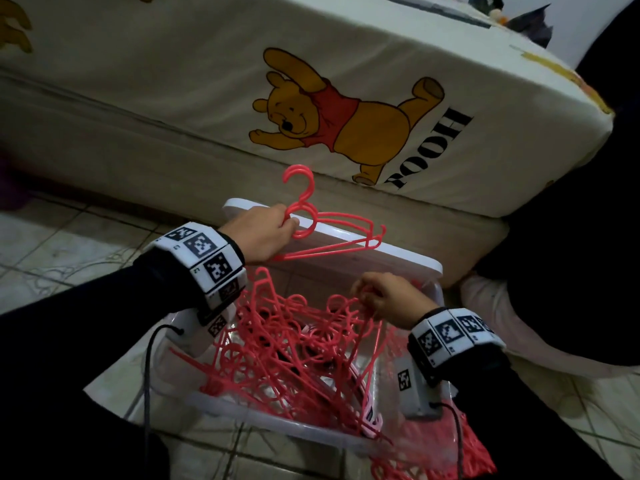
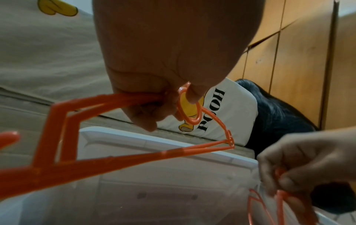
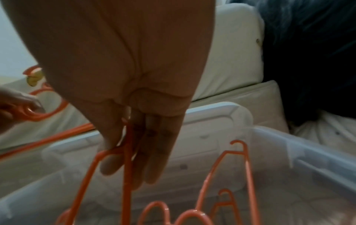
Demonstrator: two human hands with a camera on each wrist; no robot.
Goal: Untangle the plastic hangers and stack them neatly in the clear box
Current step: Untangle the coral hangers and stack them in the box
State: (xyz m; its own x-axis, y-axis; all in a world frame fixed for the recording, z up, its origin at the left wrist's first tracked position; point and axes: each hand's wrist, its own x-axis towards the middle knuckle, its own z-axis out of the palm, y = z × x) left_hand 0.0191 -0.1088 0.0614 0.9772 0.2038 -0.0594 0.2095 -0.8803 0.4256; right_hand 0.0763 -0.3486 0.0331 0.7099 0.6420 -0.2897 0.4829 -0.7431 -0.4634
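While my left hand (image 1: 263,233) grips freed pink hangers (image 1: 332,233) above the clear box (image 1: 263,422), my right hand (image 1: 388,299) pinches one hanger in the tangle (image 1: 294,355) inside. I should lift slowly, wiggling hooks loose.

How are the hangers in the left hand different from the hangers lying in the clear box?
The hangers in the left hand are few, lined up together and held in the air above the box; the hangers in the box are many.
The held ones lie flat against each other; those in the box are tangled, pointing many ways.
The right hand grips one from the pile.
Both groups are the same pink-red plastic.
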